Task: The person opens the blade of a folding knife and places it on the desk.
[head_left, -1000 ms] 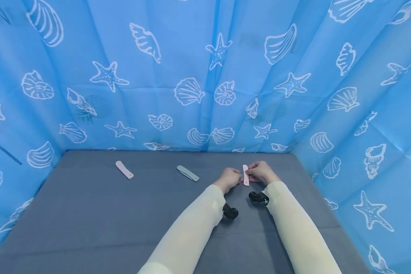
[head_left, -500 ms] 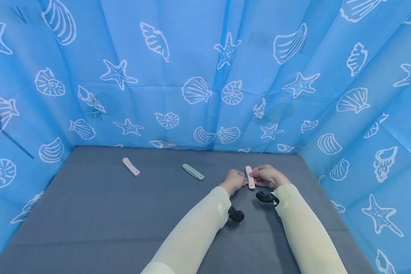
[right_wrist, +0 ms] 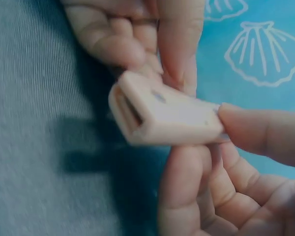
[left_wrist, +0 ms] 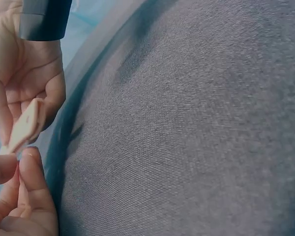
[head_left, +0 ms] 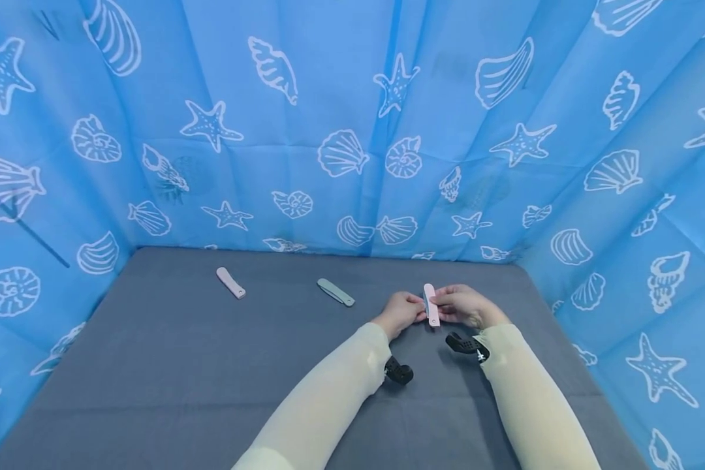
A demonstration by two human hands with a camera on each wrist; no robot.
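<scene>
A pink-handled folding knife is held up between both hands at the right of the table. My right hand grips its handle from the right, thumb on top and fingers beneath, as the right wrist view shows. From the left, the thumb and fingertips of my left hand pinch at the knife's edge, where a thin bluish strip of blade shows along the handle. The slotted end of the handle faces the right wrist camera. The left fingertips partly hide the blade.
A green folding knife lies left of the hands on the grey cloth-covered table. Farther left lies another pink folding knife. A blue curtain with white shell prints stands behind and along the sides.
The head view has swung slightly left, so everything appears farther right. Both hands stay around the pink folding knife, and the two knives on the table have not moved.
</scene>
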